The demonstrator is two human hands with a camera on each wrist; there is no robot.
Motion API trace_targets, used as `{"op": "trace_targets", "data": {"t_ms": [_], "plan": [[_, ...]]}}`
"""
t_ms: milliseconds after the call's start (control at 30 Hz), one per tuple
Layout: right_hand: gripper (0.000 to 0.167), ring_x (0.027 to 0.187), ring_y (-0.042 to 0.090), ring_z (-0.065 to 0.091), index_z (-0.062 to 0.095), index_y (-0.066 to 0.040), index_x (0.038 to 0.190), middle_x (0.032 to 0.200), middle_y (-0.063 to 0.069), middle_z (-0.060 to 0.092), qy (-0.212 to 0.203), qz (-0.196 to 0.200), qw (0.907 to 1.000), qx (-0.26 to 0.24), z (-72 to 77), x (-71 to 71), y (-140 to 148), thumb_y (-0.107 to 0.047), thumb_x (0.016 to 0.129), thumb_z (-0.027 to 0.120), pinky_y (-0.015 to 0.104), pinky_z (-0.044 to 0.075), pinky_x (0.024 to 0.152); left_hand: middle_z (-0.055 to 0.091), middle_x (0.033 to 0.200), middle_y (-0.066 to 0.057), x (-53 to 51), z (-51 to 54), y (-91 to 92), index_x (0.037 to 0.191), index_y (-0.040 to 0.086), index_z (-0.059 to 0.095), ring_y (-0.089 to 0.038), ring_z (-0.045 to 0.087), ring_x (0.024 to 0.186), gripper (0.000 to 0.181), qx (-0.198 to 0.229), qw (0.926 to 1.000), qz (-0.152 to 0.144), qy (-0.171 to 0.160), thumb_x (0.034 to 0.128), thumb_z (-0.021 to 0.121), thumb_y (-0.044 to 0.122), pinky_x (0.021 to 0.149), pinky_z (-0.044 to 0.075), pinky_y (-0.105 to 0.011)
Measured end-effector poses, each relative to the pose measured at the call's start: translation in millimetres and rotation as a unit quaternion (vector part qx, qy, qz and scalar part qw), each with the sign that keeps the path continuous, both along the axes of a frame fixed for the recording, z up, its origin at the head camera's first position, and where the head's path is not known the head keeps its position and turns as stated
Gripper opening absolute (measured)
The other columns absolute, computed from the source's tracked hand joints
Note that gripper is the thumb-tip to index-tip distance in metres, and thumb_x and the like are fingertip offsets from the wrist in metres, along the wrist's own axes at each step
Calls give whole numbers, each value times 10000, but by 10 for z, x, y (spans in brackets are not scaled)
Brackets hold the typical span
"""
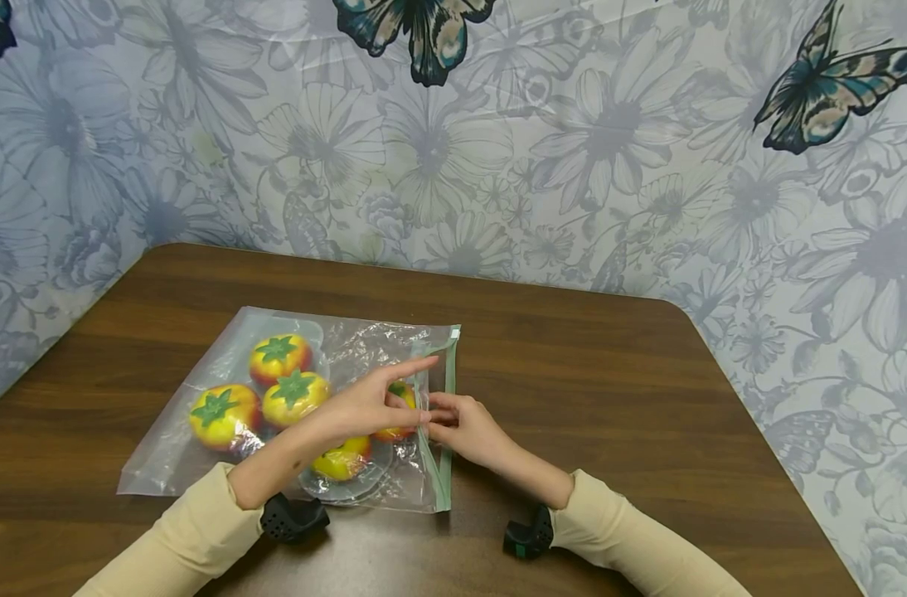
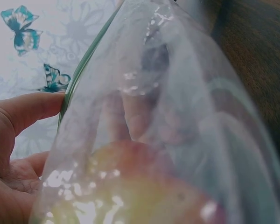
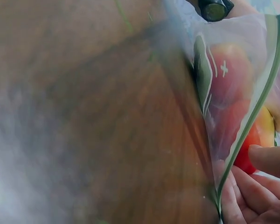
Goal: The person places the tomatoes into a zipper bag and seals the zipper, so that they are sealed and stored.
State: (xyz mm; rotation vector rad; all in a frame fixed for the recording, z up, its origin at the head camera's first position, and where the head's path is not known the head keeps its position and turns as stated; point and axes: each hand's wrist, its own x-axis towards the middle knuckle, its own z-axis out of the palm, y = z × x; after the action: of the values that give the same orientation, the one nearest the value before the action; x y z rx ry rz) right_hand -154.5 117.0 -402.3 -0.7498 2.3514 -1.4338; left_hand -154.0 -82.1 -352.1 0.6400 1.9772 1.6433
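A clear zip bag (image 1: 379,336) with a green-edged mouth lies on the table, its mouth facing right. Several yellow-and-red, tomato-like fruits (image 1: 225,417) with green star-shaped tops are in it. My left hand (image 1: 364,406) reaches over the bag, index finger stretched out and thumb apart; in the left wrist view a finger touches the green edge. At the mouth is my right hand (image 1: 464,427), its thumb and fingertips against a red fruit (image 3: 245,158) just inside. The fingers do not close round that fruit. Bag film partly veils the right fingertips (image 2: 136,119).
Clear round-edged plastic (image 1: 349,495) shows around the fruits; whether it is inside or under the bag I cannot tell. The brown wooden table (image 1: 610,373) ends at a flower-and-butterfly patterned backdrop (image 1: 498,166). Each wrist carries a black camera (image 1: 295,520).
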Motion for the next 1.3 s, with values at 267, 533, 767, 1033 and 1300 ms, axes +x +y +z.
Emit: {"op": "trace_targets", "data": {"t_ms": [267, 533, 767, 1033, 1300], "plan": [[300, 946, 197, 618, 549, 76, 1229, 1057, 155, 646, -542, 305, 9979, -179, 43, -25, 12, -7, 941, 527, 280, 504, 764, 562, 600, -114, 0, -15, -7, 1480, 86, 267, -142, 480, 485, 727, 9, 9999, 29, -122, 872, 666, 80, 455, 372, -223], [272, 812, 155, 573, 539, 47, 1212, 915, 49, 603, -1117, 546, 9919, -260, 75, -66, 64, -42, 960, 493, 301, 496, 759, 563, 636, -134, 8, -26, -6, 1480, 89, 269, -155, 482, 510, 728, 20, 9999, 30, -152, 871, 669, 79, 446, 346, -226], [426, 931, 267, 613, 413, 65, 1358, 1060, 155, 624, -1529, 240, 9852, -739, 129, -98, 233, -98, 975, 505, 374, 491, 830, 580, 690, -166, 9, -37, 1, 1483, 92, 261, -189, 536, 557, 730, -62, 9998, 59, -169, 874, 663, 73, 460, 370, -226], [401, 950, 289, 604, 470, 33, 1326, 1106, 245, 583, -1312, -444, 9857, -962, 250, -97, 520, -140, 969, 529, 406, 474, 854, 570, 649, -116, 9, -23, 1, 1481, 102, 271, -188, 529, 546, 752, -95, 9997, 139, -178, 856, 689, 96, 456, 387, -226], [433, 1081, 321, 563, 408, 86, 1343, 1213, 250, 534, -1739, -631, 9765, -1110, 183, 1, 745, -141, 985, 496, 358, 431, 924, 607, 736, -214, 4, -18, 5, 1487, 111, 256, -304, 611, 651, 759, 43, 9997, 115, -215, 859, 681, 76, 497, 442, -238]]}}
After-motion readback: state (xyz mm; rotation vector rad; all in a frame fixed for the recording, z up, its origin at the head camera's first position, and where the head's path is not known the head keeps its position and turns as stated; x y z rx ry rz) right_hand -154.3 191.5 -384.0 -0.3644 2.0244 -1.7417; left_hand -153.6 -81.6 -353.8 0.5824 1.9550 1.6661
